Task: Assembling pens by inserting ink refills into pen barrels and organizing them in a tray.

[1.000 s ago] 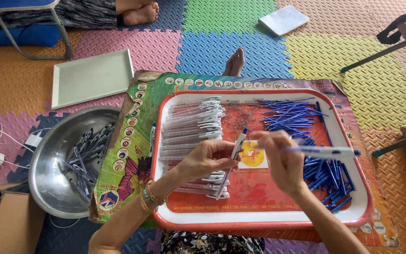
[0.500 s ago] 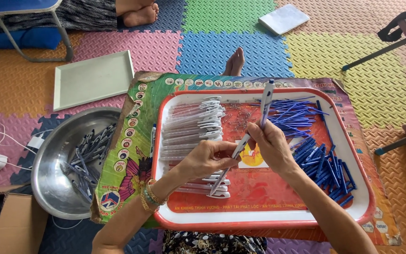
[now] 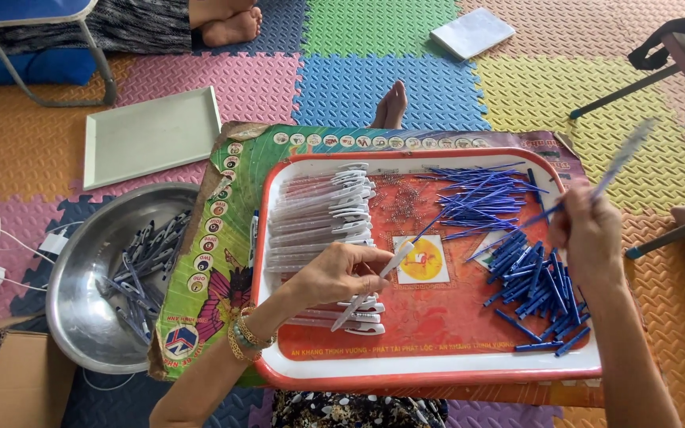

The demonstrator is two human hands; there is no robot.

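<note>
My left hand (image 3: 334, 273) grips a clear pen barrel (image 3: 374, 281) low over the red tray (image 3: 438, 371); a thin blue refill (image 3: 430, 225) sticks out of the barrel's upper end. My right hand (image 3: 588, 234) is at the tray's right side, above a pile of short blue pen parts (image 3: 537, 289). It holds a slim pen (image 3: 624, 154), blurred and pointing up to the right. A stack of clear barrels with white clips (image 3: 319, 210) lies on the tray's left half. Loose blue refills (image 3: 477, 198) lie at the top middle.
A metal bowl (image 3: 81, 317) with several dark pens stands left of the tray, a flat white tray (image 3: 152, 135) behind it. My foot (image 3: 392, 107) shows beyond the tray, another person's foot (image 3: 231, 28) at the top. A cardboard box (image 3: 17, 380) sits bottom left.
My right hand has swung from the tray's middle out to the right, lifting its pen. My left hand has stayed over the barrel stack with its barrel.
</note>
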